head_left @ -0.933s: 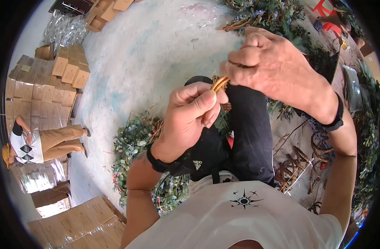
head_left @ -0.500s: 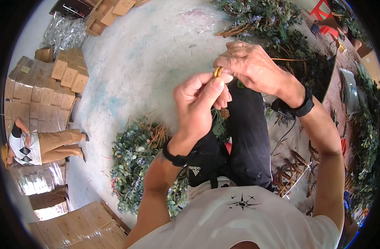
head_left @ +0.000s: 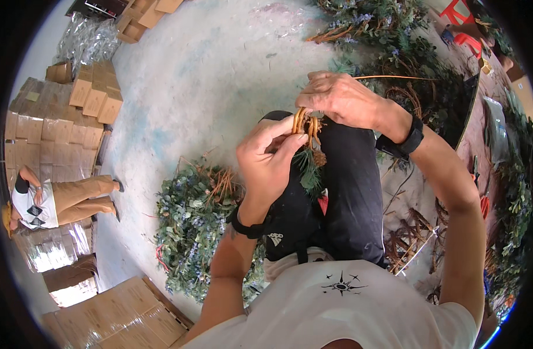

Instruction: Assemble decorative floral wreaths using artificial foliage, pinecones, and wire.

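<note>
My left hand [head_left: 267,156] pinches a small coil of orange-brown, cane-like strand [head_left: 299,123] between thumb and fingers, above my knees. On the coil's other side, my right hand [head_left: 343,100] is closed on the same strand at its top. Beyond the right hand a thin length of strand [head_left: 394,77] sticks out to the right. Just below the coil hangs a green pine sprig [head_left: 309,174] with a pine cone [head_left: 319,158], in front of my dark trousers. Whether the sprig is fastened to the coil I cannot tell.
Leafy greenery with blue flowers [head_left: 188,232] lies left of my legs; more greenery [head_left: 388,35] is piled ahead. Brown twig pieces [head_left: 412,238] lie at the right, near a table [head_left: 484,139]. Stacked cartons [head_left: 51,139] and a standing person [head_left: 63,200] are on the left.
Both hands have come slightly lower and nearer to me. The coil now shows several separate loops, and more of the pine sprig and cone is visible beneath it.
</note>
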A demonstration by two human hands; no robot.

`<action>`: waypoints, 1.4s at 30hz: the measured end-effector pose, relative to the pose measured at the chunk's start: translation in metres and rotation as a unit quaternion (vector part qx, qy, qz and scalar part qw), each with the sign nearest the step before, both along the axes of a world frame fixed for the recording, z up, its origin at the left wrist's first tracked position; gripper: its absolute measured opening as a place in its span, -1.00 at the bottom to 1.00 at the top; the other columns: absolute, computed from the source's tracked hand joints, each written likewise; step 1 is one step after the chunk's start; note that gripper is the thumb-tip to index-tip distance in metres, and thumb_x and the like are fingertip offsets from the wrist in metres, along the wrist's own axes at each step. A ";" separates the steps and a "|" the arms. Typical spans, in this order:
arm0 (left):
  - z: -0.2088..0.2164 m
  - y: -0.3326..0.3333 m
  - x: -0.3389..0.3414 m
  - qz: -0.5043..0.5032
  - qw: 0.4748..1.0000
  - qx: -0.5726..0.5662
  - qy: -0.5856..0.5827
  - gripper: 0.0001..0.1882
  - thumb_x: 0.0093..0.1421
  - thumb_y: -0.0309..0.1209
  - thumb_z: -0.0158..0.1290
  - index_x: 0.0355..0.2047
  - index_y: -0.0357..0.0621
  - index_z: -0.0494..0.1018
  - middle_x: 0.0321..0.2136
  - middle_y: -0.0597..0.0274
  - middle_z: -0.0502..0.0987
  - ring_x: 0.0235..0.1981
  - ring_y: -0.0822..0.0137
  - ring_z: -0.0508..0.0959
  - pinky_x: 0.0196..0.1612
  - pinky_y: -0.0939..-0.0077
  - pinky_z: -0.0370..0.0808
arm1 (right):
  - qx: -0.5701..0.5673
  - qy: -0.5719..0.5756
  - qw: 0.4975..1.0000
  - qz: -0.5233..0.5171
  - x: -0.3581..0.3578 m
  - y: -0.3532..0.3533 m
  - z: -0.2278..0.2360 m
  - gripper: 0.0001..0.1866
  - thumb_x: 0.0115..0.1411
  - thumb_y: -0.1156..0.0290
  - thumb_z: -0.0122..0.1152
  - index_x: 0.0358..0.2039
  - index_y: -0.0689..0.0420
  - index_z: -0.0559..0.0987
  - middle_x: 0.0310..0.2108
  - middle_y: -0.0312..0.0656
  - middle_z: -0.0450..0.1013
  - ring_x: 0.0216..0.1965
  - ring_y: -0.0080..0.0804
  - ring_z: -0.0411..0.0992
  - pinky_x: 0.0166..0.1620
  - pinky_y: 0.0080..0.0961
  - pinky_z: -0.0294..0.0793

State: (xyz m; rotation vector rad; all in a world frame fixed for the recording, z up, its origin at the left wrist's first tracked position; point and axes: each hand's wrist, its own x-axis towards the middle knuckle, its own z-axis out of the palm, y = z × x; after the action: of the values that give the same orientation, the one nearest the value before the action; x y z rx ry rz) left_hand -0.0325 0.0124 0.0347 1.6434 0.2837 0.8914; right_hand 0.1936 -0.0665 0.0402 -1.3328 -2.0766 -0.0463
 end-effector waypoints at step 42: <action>-0.032 0.010 0.013 -0.056 0.988 0.146 0.012 -0.58 0.31 -0.52 0.23 0.14 -0.39 0.46 0.09 -0.06 0.55 0.14 0.16 0.55 0.21 0.32 0.49 | -0.301 -0.123 0.938 -0.122 -0.009 0.000 -0.012 -0.34 0.28 0.40 0.23 0.40 0.01 0.34 0.19 -0.05 0.48 0.20 -0.06 0.45 0.20 -0.23 0.46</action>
State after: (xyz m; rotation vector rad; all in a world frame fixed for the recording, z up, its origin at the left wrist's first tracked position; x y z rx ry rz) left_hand -0.0192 0.0225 0.0024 1.9207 0.0761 0.8579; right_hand 0.1848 -0.0666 0.0282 -2.0391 -2.2099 0.3612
